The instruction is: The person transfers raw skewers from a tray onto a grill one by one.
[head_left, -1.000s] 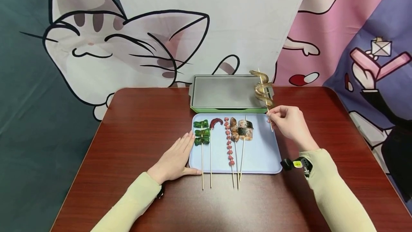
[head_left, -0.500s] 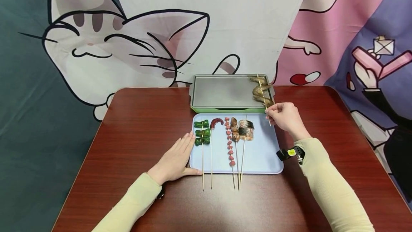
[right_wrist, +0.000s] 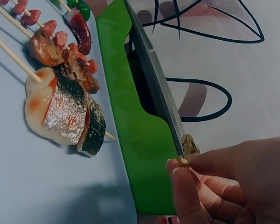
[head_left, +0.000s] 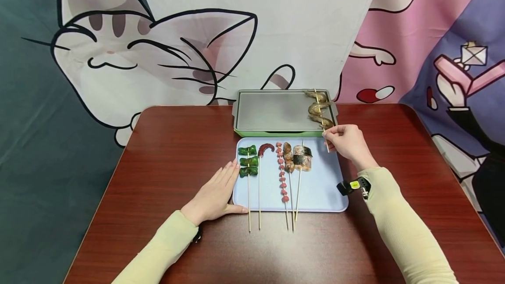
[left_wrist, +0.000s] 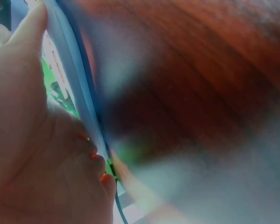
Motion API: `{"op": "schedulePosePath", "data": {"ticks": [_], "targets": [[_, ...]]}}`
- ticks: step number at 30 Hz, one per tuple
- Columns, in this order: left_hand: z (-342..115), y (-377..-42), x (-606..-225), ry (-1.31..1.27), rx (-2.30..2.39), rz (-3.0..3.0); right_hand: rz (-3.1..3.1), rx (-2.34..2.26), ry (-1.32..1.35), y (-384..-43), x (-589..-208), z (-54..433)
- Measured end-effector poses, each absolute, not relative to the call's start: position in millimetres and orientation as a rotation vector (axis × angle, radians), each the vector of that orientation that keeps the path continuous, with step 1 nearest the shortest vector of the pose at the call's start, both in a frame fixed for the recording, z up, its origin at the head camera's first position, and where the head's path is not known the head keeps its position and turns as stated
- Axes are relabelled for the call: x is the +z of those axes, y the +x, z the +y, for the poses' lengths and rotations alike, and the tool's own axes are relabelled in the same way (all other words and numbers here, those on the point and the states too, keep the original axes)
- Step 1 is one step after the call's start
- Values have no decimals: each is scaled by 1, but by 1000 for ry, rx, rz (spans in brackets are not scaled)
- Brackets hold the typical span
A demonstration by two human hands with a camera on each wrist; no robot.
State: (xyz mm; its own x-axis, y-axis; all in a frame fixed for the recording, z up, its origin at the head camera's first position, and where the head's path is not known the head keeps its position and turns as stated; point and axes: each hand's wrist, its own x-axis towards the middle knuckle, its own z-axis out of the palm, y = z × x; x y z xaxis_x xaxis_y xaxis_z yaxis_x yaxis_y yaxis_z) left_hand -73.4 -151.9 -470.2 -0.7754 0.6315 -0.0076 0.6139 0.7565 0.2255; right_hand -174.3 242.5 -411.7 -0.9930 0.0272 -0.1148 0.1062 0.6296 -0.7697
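Note:
My right hand (head_left: 348,143) pinches the stick end of a shrimp skewer (head_left: 320,108), whose grey-brown shrimp lie over the right end of the grill plate (head_left: 272,111). In the right wrist view, thumb and fingertips hold the stick right at the edge of the green grill base (right_wrist: 135,121). My left hand (head_left: 215,192) lies with straight fingers along the left edge of the light blue tray (head_left: 321,187), its thumb at the front rim. On the tray are a green pepper skewer (head_left: 248,161), a tentacle skewer (head_left: 265,149), a pink-piece skewer (head_left: 282,174), a brown meat skewer (head_left: 288,159) and a fish skewer (head_left: 302,159).
The grill stands at the back of the brown wooden table (head_left: 177,152), directly behind the tray. Several skewer sticks overhang the tray's front rim. A cartoon-printed cloth (head_left: 307,25) hangs behind the table.
My right hand has moved slightly left and lowered the shrimp skewer from above the grill's right edge down over the plate. The left hand has stayed at the tray.

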Motion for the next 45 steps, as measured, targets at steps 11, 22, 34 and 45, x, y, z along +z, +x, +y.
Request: {"op": "schedulePosePath", "data": {"ticks": [11,22,34,45], "targets": [[-152,-73,-470,1002,319,2847,2938,-1362,106,-146,-390,238],[-152,-74,-474,1017,334,2879,3025,-1330,-101,-109,-383,226],[-149,-72,-470,1000,292,2893,2932,-1220,-173,-79,-402,214],[-149,-72,-468,989,303,2885,2672,-1286,-91,-64,-440,197]]}}
